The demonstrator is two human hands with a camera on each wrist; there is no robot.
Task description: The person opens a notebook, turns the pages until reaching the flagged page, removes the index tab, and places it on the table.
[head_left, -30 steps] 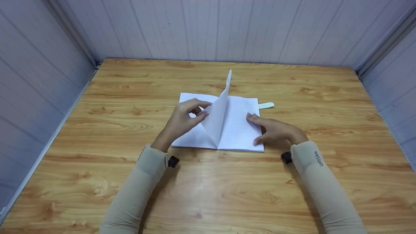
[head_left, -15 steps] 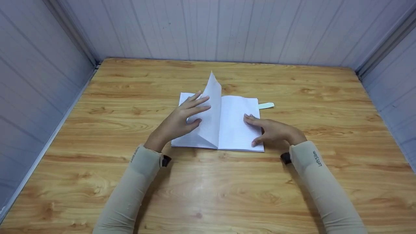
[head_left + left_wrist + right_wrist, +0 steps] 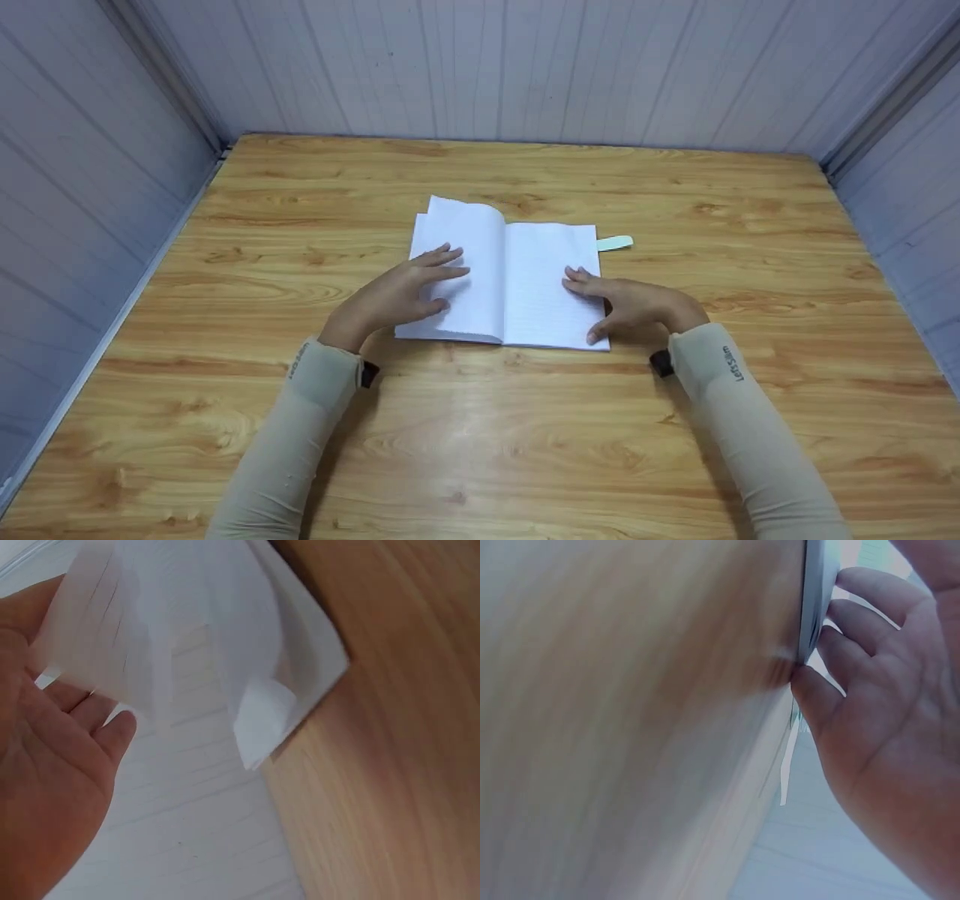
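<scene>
An open notebook [image 3: 551, 259] with white lined pages lies on the wooden table. Its left page [image 3: 469, 225] bows up and stands slightly askew over the pages beneath. Over that page my left hand [image 3: 394, 300] spreads its fingers; whether the fingertips touch the paper I cannot tell. In the left wrist view, a blurred page [image 3: 97, 622] is beside the fingers of the left hand [image 3: 60, 742]. My right hand [image 3: 637, 304] rests its fingertips and thumb on the right page near the outer edge. The right wrist view has this hand [image 3: 885, 690] along the notebook's edge [image 3: 814, 600].
A pale green strip [image 3: 615, 243] sticks out from the notebook's right side. Wood-grained table [image 3: 480, 450] surrounds the notebook. Ribbed white panels [image 3: 480, 67] stand at the back and on both sides.
The upright page has swung left and come down onto the left side. My left hand has let go of it, spread its fingers and moved left and down. The right hand barely moved.
</scene>
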